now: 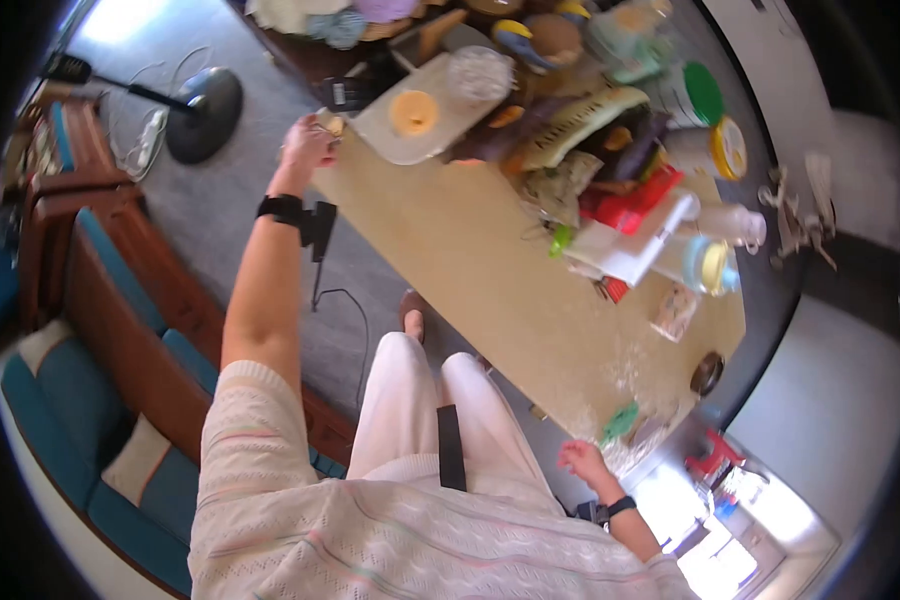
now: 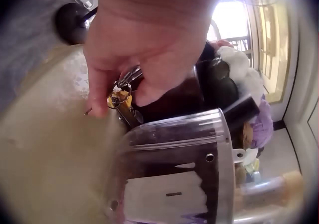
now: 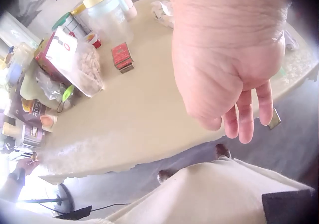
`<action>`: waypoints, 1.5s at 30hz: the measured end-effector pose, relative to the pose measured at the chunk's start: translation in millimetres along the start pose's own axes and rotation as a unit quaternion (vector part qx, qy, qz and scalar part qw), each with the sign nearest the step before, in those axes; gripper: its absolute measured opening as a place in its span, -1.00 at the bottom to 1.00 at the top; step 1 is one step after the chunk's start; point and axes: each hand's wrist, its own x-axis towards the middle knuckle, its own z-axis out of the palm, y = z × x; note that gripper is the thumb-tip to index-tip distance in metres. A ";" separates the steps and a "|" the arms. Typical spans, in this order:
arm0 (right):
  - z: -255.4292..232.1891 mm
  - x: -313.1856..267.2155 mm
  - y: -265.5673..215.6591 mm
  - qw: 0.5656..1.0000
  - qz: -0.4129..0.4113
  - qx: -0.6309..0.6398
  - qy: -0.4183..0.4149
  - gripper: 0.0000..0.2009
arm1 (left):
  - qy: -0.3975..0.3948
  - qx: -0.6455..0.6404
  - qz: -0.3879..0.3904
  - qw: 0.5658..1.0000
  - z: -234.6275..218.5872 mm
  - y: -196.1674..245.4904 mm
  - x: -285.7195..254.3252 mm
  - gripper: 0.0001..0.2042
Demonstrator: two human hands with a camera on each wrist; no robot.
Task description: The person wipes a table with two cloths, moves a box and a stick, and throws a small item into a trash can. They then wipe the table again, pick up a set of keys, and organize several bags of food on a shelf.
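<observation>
At the far left corner of the table, my left hand pinches a bunch of keys between thumb and fingers. Metal rings and a yellowish piece show among the keys in the left wrist view; the palm hides part of them. Right beside that hand is a clear plastic container, and dark objects lie behind it. My right hand holds nothing. It hangs beside the table's near edge with its fingers loosely bent, close to a green item on the tabletop.
Along the far side stand a clear jug with a yellow lid, a green-lidded tub and several packages. A small red box lies on the tabletop. Wooden seats with blue cushions and a round black stand base are at the left.
</observation>
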 end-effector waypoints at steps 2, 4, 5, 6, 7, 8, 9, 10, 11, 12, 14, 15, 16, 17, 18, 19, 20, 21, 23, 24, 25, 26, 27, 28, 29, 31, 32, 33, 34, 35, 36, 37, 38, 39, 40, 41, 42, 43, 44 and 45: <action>-0.5 -0.5 1.3 1.000 -0.006 0.005 0.000 -0.76 | 0.102 0.249 0.038 0.962 9.8 6.5 2.4 -0.50; 0.1 -0.8 7.5 1.000 -0.012 0.003 -0.002 -0.76 | 0.108 0.342 0.053 0.932 0.2 1.5 12.4 -0.48; 2.3 0.0 10.8 1.000 -0.016 0.020 0.008 -0.76 | 0.126 0.407 0.066 0.902 0.6 5.4 10.5 -0.44; 3.6 1.3 14.5 0.999 -0.021 0.037 0.019 -0.76 | 0.136 0.420 0.087 0.893 3.7 9.8 -0.9 -0.42; 4.1 3.0 19.9 0.998 -0.014 0.051 0.026 -0.76 | 0.119 0.374 0.059 0.918 6.2 13.6 -11.0 -0.43; 5.2 5.1 26.0 0.998 -0.026 0.056 0.023 -0.75 | 0.133 0.371 0.033 0.919 14.5 20.3 -29.3 -0.45; 6.8 7.2 29.6 0.997 -0.041 0.062 0.018 -0.75 | 0.172 0.487 0.135 0.846 -6.1 -2.5 -9.1 -0.48; 8.5 7.2 29.9 0.996 -0.038 0.075 0.020 -0.75 | 0.223 0.527 0.223 0.789 -4.2 -8.4 -22.9 -0.51; 9.6 6.9 29.5 0.996 -0.038 0.070 0.028 -0.75 | 0.250 0.523 0.232 0.781 -1.8 -12.6 -32.3 -0.55; 8.9 7.3 31.7 0.997 -0.037 0.064 0.035 -0.76 | 0.250 0.521 0.251 0.777 1.5 -20.4 -44.4 -0.56; 8.4 18.4 46.6 0.995 -0.045 0.079 0.042 -0.76 | 0.225 0.510 0.277 0.783 15.8 -39.6 -73.7 -0.59; 7.5 23.0 54.8 0.994 -0.055 0.081 0.048 -0.76 | 0.199 0.503 0.283 0.792 31.5 -51.6 -92.3 -0.61; 4.7 25.5 62.9 0.993 -0.051 0.093 0.049 -0.76 | 0.162 0.481 0.283 0.814 45.5 -70.0 -108.1 -0.63; 0.4 29.6 68.8 0.992 -0.058 0.100 0.059 -0.76 | 0.127 0.460 0.282 0.833 62.4 -90.8 -120.9 -0.65; -3.9 34.7 73.2 0.990 -0.066 0.106 0.067 -0.77 | 0.120 0.465 0.286 0.829 83.7 -112.1 -132.4 -0.65; -9.5 38.0 78.0 0.990 -0.070 0.097 0.080 -0.77 | 0.053 0.380 0.265 0.884 107.2 -136.9 -146.0 -0.68; -14.6 43.9 87.6 0.989 -0.071 0.105 0.077 -0.77 | -0.013 0.291 0.238 0.927 132.7 -159.6 -161.6 -0.70; -21.1 51.0 98.7 0.986 -0.085 0.101 0.099 -0.78 | -0.077 0.196 0.207 0.955 159.9 -174.7 -180.1 -0.72; -35.4 61.4 114.8 0.978 -0.090 0.129 0.135 -0.79 | -0.144 0.354 0.240 0.893 229.4 -171.3 -230.8 -0.66; -43.4 70.1 125.0 0.977 -0.095 0.134 0.135 -0.79 | -0.162 0.426 0.279 0.846 259.8 -170.2 -246.1 -0.63; -50.3 80.9 141.7 0.972 -0.112 0.137 0.156 -0.80 | -0.178 0.495 0.313 0.790 287.1 -172.2 -256.2 -0.59; -56.5 89.6 157.6 0.966 -0.127 0.140 0.175 -0.80 | -0.165 0.494 0.349 0.779 312.5 -180.4 -260.8 -0.55; -63.6 94.9 168.7 0.965 -0.130 0.145 0.173 -0.80 | -0.152 0.491 0.383 0.767 338.3 -186.5 -263.4 -0.50; -70.6 99.1 180.4 0.963 -0.140 0.140 0.182 -0.81 | -0.151 0.495 0.386 0.763 362.3 -191.5 -266.6 -0.50; -77.9 104.5 191.4 0.961 -0.151 0.135 0.190 -0.81 | -0.134 0.494 0.406 0.757 387.0 -193.0 -269.9 -0.41; -86.2 121.3 221.1 0.959 -0.156 0.126 0.201 -0.81 | -0.119 0.496 0.432 0.744 429.4 -189.3 -275.4 -0.33; -90.9 125.8 229.1 0.958 -0.156 0.110 0.214 -0.81 | -0.104 0.519 0.400 0.748 447.8 -187.5 -277.6 -0.25; -96.8 131.0 236.1 0.957 -0.159 0.117 0.214 -0.81 | -0.089 0.540 0.369 0.751 464.9 -185.8 -278.9 -0.17; -102.2 133.7 244.5 0.953 -0.167 0.109 0.226 -0.81 | -0.091 0.544 0.373 0.746 478.4 -186.2 -279.0 -0.17; -108.3 133.9 250.1 0.950 -0.174 0.101 0.239 -0.81 | -0.053 0.570 0.353 0.740 488.0 -189.6 -275.0 -0.13; -114.4 135.1 253.9 0.949 -0.175 0.107 0.238 -0.81 | -0.014 0.593 0.333 0.733 497.3 -192.4 -270.3 -0.10; -119.2 136.4 256.4 0.944 -0.188 0.123 0.241 -0.81 | -0.015 0.597 0.335 0.729 504.7 -195.0 -265.4 -0.10; -121.4 136.8 258.7 0.940 -0.199 0.139 0.240 -0.82 | 0.005 0.599 0.329 0.730 508.1 -198.0 -260.9 -0.12; -121.2 135.8 260.8 0.942 -0.199 0.143 0.231 -0.82 | 0.025 0.604 0.320 0.729 507.5 -202.2 -257.0 -0.13; -120.8 134.5 261.9 0.940 -0.203 0.158 0.225 -0.82 | 0.027 0.612 0.318 0.723 506.8 -206.1 -252.8 -0.13; -118.5 137.1 264.5 0.937 -0.207 0.174 0.220 -0.82 | 0.038 0.612 0.319 0.722 507.2 -207.6 -249.1 -0.16; -114.2 138.9 265.3 0.937 -0.208 0.179 0.214 -0.82 | 0.048 0.611 0.322 0.722 506.8 -208.8 -246.1 -0.19; -109.5 139.4 266.5 0.941 -0.198 0.173 0.213 -0.82 | 0.047 0.615 0.323 0.718 505.9 -210.5 -244.2 -0.19; -105.4 140.1 267.3 0.944 -0.187 0.168 0.214 -0.82 | 0.053 0.606 0.336 0.719 504.2 -213.9 -240.3 -0.21; -99.8 140.0 268.6 0.944 -0.182 0.174 0.212 -0.82 | 0.056 0.597 0.348 0.721 501.7 -218.5 -237.4 -0.23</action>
